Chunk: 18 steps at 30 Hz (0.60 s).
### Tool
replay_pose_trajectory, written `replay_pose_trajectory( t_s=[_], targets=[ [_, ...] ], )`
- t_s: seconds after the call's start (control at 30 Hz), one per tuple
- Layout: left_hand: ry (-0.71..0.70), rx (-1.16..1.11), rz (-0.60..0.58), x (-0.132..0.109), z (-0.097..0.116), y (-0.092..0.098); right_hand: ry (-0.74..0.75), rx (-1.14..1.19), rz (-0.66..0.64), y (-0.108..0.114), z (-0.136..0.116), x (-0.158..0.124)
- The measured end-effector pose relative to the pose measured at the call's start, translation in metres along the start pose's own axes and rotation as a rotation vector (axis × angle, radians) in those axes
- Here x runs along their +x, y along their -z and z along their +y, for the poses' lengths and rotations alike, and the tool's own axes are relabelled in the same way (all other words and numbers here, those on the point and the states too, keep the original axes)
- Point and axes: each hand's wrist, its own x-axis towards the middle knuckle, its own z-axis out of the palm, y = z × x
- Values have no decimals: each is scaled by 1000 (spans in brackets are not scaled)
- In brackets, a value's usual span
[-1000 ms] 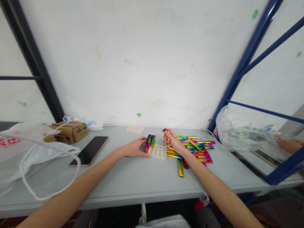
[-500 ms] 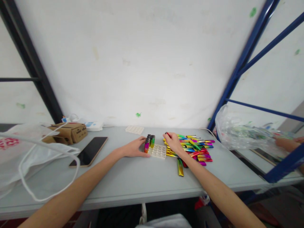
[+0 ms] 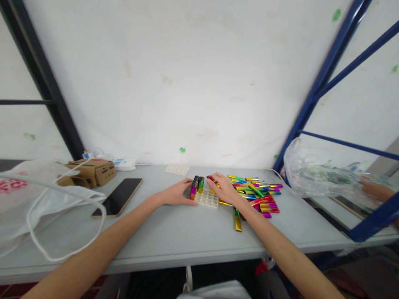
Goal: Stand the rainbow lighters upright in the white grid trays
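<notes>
Head | left hand (image 3: 175, 194): half-open, touching tray (image 3: 208, 200) | right hand (image 3: 225, 189): pinching lighter (image 3: 212, 190)

Looking like a basic shared workrm or dorm-type rm; can't tell which. A plain grey worktop (image 3: 174, 232) is running along a white wall (image 3: 199, 83) that's showing scuffs & green marks (image 3: 182, 150). Metal uprights w/ crossbars are framing the spot: black frame (image 3: 51, 87) on L, blue frame (image 3: 307, 108) on R. Past the blue one, another person's hand (image 3: 377, 190) is showing by a clear plastic bag (image 3: 311, 176), so >1 person is using the rm. Shiny coloured pcs (image 3: 257, 195) are lying in a loose heap nr a moulded tray (image 3: 207, 199), workshop-style, while everyday stuff is sharing the surface: phone (image 3: 117, 197), cardboard box (image 3: 101, 172), white carrier bag (image 3: 37, 203) w/ red print.
</notes>
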Motion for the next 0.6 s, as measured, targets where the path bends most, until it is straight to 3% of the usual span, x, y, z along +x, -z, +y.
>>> replay_pose_trajectory(
  t_s=[0.13, 0.33, 0.6],
  targets=[
    [-10, -9, 4, 0, 0, 0, 16, -72, -100, 3, -1, -1],
    [0, -6, -2, -1, 1, 0, -136, 126, -97, -2, -2, -3],
    [-25, -29, 10, -1, 0, 0, -80, 61, -181, -13, 2, -4]
  ],
)
